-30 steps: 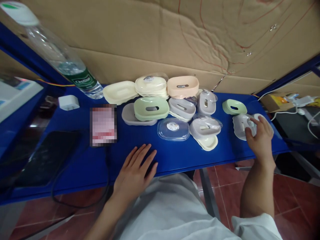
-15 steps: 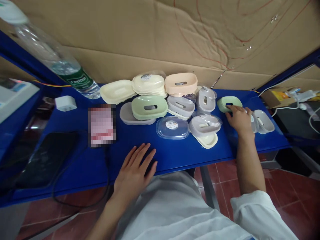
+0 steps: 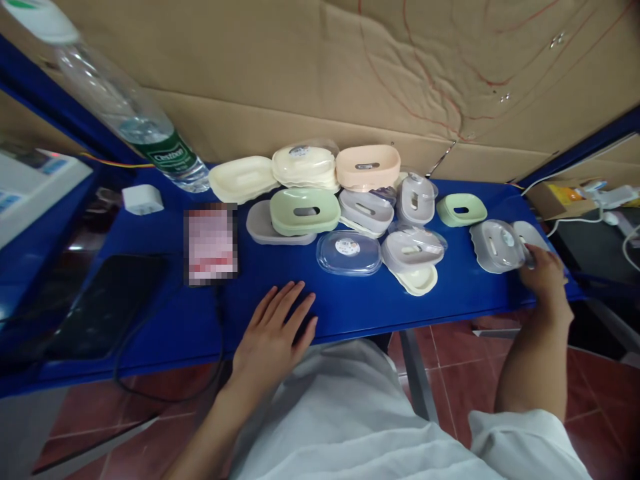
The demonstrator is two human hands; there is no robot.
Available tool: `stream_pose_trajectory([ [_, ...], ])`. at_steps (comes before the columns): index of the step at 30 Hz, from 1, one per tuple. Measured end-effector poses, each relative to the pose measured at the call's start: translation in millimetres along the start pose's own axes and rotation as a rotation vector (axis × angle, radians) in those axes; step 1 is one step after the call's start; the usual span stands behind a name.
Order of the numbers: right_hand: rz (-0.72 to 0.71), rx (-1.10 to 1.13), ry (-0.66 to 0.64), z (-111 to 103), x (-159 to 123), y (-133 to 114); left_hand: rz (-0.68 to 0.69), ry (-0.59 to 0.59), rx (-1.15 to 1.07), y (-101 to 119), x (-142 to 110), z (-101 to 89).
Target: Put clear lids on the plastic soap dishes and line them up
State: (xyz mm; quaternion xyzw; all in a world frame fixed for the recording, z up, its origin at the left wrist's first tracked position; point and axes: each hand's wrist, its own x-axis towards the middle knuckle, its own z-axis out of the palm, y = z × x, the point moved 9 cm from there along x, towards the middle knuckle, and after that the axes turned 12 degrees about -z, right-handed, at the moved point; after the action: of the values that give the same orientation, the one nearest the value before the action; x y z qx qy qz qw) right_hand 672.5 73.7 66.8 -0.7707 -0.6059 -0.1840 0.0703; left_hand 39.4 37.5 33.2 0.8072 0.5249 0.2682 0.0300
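Right hand: at the right end of the blue table (image 3: 345, 310), the right hand (image 3: 546, 272) reaches over the near side of an open grey dish (image 3: 533, 233), fingers bent.
Right-hand grip: cannot be determined; the fingertips are partly hidden, so neither a hold nor a gap is confirmed.
Grey dishes: the open one lies at the far right, partly covered by the hand; a grey dish with clear cover (image 3: 493, 245) sits just beside it, on its left.
Green dish: a small light green dish (image 3: 461, 219) stands behind the covered one, slot visible, no hand on it.
Left hand: the left hand (image 3: 273, 327) lies palm down near the table's front edge, fingers slightly spread, holding nothing.
Central group: stacked and overlapping dishes, among them a peach dish (image 3: 367, 179), with a clear lid (image 3: 349, 253) in front.
Step in hand: judged to be handling or positioning the right-end dishes.
Next move: would call for a sure fingertip hold on the rim, without nudging the covered neighbour.
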Motion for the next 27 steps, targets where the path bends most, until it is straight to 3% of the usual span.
stream_pose_trajectory([
  [5,0.202,0.062,0.238,-6.9,-36.3,8.9,-0.004,0.012,0.010,1.2,0.3,-0.1],
  [9,0.279,0.110,0.480,-39.5,-70.9,-10.5,-0.017,-0.008,-0.049,0.1,0.9,-5.3],
  [11,0.192,0.182,0.632,-69.2,-88.8,-49.5,-0.042,-0.025,-0.144,-2.0,0.2,-10.7],
  [12,0.105,0.225,0.696,-85.7,-96.3,-78.6,-0.055,-0.039,-0.204,-2.7,-0.5,-13.5],
  [14,-0.126,0.397,0.695,-109.9,-103.1,-151.2,-0.063,-0.064,-0.327,-1.5,-2.5,-19.0],
  [18,-0.758,0.773,0.234,-115.1,-111.6,-334.2,0.000,0.023,-0.455,5.0,-6.9,-36.8],
  [20,-0.966,0.847,0.120,-113.3,-124.0,-397.4,0.007,0.075,-0.398,2.7,-7.9,-41.5],
  [23,-1.100,0.854,0.090,-108.1,-130.2,-439.8,-0.009,0.059,-0.259,-6.6,-7.3,-36.7],
  [27,-1.094,0.831,0.016,-96.2,-113.3,-437.7,-0.024,0.059,-0.246,-18.9,-8.3,-31.4],
])
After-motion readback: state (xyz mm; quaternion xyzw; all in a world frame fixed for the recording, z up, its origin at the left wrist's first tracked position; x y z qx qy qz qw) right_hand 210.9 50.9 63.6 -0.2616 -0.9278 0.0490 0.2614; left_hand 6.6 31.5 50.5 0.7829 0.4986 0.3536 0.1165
